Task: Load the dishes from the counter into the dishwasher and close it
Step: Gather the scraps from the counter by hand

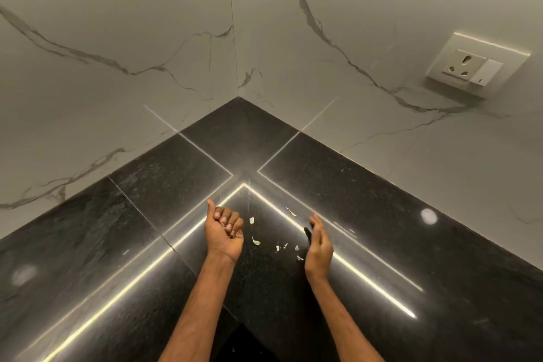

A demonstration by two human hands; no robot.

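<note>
1. The veined marble walls (117,38) are joined in a corner at 12 o'clock.
2. The black counter (382,229) is spread below them from 9 to 3 o'clock.
3. A white socket plate (476,67) is mounted on the wall at 2 o'clock.
4. The left hand (224,233) is held palm up at 6 o'clock, fingers clenched around small scraps (235,233).
5. The right hand (318,247) is held edge-on at its 3 o'clock, fingers relaxed, nothing grasped.
6. Loose flakes (256,241) are scattered on the counter between the 2 hands.

Home kitchen corner, black granite counter (367,214), marble-look wall tiles (117,38), wall socket (470,66)
</note>
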